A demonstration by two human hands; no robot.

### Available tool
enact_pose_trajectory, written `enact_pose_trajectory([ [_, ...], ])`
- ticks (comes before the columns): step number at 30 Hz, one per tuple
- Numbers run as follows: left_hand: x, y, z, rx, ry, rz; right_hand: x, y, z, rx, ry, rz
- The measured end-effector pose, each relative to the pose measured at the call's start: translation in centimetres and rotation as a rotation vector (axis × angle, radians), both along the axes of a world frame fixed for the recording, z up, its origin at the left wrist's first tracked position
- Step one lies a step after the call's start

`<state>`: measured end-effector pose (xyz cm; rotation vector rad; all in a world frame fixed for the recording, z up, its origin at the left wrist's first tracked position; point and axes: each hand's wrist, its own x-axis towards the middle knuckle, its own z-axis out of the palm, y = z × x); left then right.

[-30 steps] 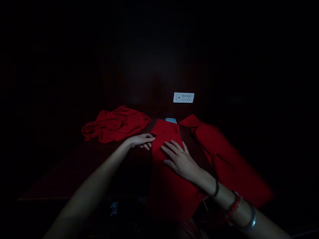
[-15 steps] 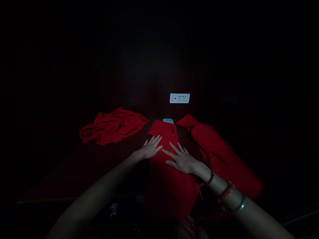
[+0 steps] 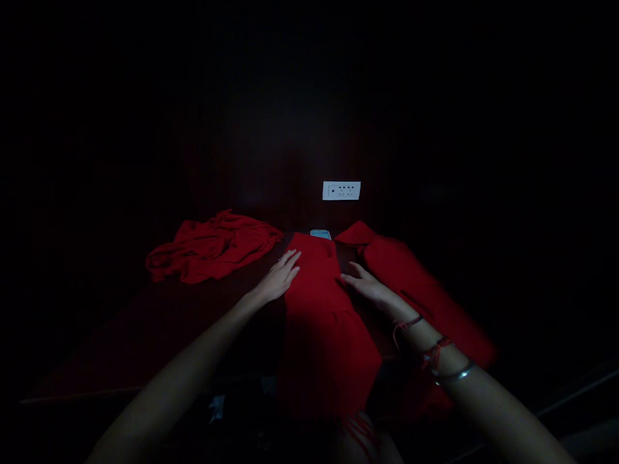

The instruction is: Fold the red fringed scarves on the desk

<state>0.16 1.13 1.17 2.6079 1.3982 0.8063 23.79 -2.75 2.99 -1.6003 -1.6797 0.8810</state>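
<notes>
A long strip of red fringed cloth [image 3: 316, 290], perhaps a scarf, lies flat on the dark table and hangs over its front edge, with fringe at the lower end. My left hand [image 3: 280, 277] rests open along the cloth's left edge, fingers stretched forward. At the right edge of the same cloth is my right hand [image 3: 365, 282], open, its thumb and fingers apart; some of its fingers are partly hidden. Neither hand grips anything. Bracelets circle my right wrist and forearm.
A crumpled red cloth [image 3: 217, 245] lies at the back left. Folded red cloth [image 3: 411, 277] lies on the right and reaches toward the front. A phone [image 3: 320, 234] sits at the back by the wall, below a white power socket [image 3: 341, 191]. Surroundings are very dark.
Both hands have moved apart from the middle of the cloth to its two side edges. The cloth's far left corner now lies straighter. The view has shifted slightly right.
</notes>
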Motion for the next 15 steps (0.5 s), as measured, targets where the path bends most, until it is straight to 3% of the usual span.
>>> enact_pose_trajectory([
  [2, 0.4, -0.6, 0.4, 0.087, 0.000, -0.041, 0.1, -0.2, -0.6, -0.026, -0.020, -0.044],
  [4, 0.7, -1.2, 0.5, 0.114, 0.070, -0.141, -0.3, -1.3, -1.3, 0.083, -0.176, 0.021],
  [7, 0.8, -1.7, 0.0, 0.045, 0.264, -0.320, -1.3, -3.9, -2.4, 0.209, -0.510, 0.185],
  [10, 0.6, -1.6, -0.7, -0.027, 0.389, -0.367, -1.7, -5.6, -3.0, 0.170, -0.704, 0.222],
  [15, 0.6, -1.9, -0.1, 0.006, 0.396, -0.347, 0.0, -5.9, -2.1, 0.167, -0.576, 0.233],
])
